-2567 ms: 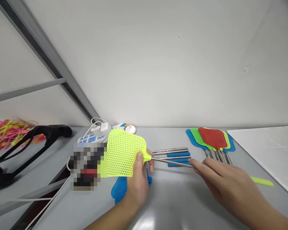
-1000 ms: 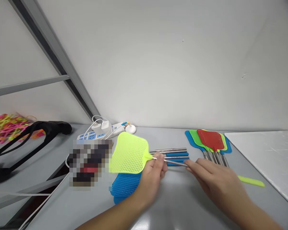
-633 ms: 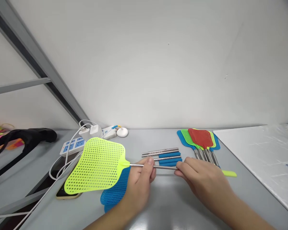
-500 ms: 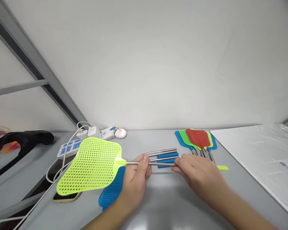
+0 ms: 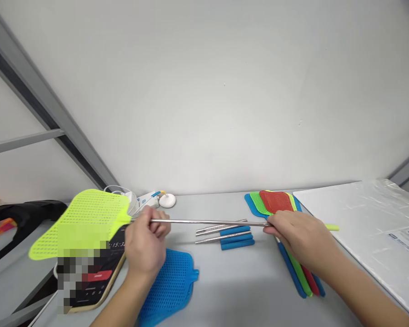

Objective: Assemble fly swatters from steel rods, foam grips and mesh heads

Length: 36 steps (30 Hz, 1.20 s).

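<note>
A yellow-green fly swatter [image 5: 92,209] with a thin metal rod is held level across the view. My left hand [image 5: 146,243] is closed round the rod just beside the mesh head. My right hand [image 5: 298,234] grips the far end, and a bit of the yellow handle sticks out past it. Below my left wrist lies a blue swatter head [image 5: 173,281], partly hidden. Several metal rods with blue handles [image 5: 236,245] lie between the hands on the grey table. Under my right hand are several swatters in blue, green, yellow and red [image 5: 277,201].
A phone [image 5: 102,281], partly pixelated, lies at the left. Behind it are a white power strip [image 5: 147,200], cables and a round white device [image 5: 167,200]. A black strap-like object [image 5: 30,215] is at the far left. A wrapped white sheet [image 5: 371,222] covers the right side.
My hands have moved apart, left hand leftward and right hand slightly rightward. Much more of the swatter's metal rod now shows between them. The head has shifted left, over the phone.
</note>
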{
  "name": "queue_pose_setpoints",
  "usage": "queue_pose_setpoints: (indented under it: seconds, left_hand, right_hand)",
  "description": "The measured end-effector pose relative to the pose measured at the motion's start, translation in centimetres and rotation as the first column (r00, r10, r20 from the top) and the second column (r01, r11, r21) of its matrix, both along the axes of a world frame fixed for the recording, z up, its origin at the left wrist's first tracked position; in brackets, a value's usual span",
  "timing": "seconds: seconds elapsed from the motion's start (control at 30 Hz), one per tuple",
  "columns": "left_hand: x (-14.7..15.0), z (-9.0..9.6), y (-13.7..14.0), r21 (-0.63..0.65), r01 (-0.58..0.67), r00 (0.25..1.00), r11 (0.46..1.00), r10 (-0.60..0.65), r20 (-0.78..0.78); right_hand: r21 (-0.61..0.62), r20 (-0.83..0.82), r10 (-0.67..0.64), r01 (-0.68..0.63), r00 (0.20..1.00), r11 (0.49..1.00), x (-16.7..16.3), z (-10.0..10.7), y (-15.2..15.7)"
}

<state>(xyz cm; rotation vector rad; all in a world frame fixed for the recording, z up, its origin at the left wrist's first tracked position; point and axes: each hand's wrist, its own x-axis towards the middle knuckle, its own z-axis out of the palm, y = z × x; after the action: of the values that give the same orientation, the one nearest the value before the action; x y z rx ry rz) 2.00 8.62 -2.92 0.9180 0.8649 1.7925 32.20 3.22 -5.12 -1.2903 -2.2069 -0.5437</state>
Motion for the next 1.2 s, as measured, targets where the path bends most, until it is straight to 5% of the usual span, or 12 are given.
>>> queue_pose_setpoints:
  seconds: [0.27,0.47,0.57,0.7,0.87,0.97,1.07,1.2]
  left_hand:
    - [-1.4,1.7,1.4,0.059,-0.208,0.976,0.976,0.204,0.069]
    - [-0.1,0.1,0.7,0.018,-0.230,0.971,0.973,0.228,0.069]
    - [1.7,-2.2,-1.0,-0.036,-0.074,0.995,0.997,0.071,-0.075]
    - [3.9,-5.1,-3.7,-0.141,0.211,0.913,0.967,-0.246,-0.324]
    - [4.8,-5.4,-5.1,-0.245,0.312,0.808,0.918,-0.392,-0.440]
    - [5.0,-5.0,-5.5,-0.270,0.487,0.689,0.831,-0.555,-0.466]
    - [5.0,-4.9,-5.8,-0.278,0.532,0.670,0.800,-0.598,-0.441]
    - [4.5,-4.4,-5.5,-0.282,0.454,0.692,0.845,-0.534,-0.485]
  right_hand:
    - [-0.111,0.013,-0.002,0.003,1.000,0.994,2.4,0.7,0.4]
    - [-0.087,-0.017,0.000,-0.001,1.000,0.996,1.6,0.3,0.1]
    - [-0.107,-0.035,0.042,-0.046,0.998,0.993,0.5,-0.4,-0.2]
    - [-0.106,-0.039,0.110,-0.113,0.993,0.988,-1.5,-1.2,-0.9]
    - [-0.028,-0.058,0.112,-0.114,0.992,0.993,-3.8,-1.3,-1.9]
    - [-0.040,-0.060,0.119,-0.121,0.991,0.992,-4.9,-1.5,-2.5]
    - [-0.056,-0.030,0.114,-0.116,0.993,0.992,-5.3,-1.8,-2.5]
    - [0.016,-0.001,0.114,-0.114,0.994,0.993,-4.7,-1.9,-1.6]
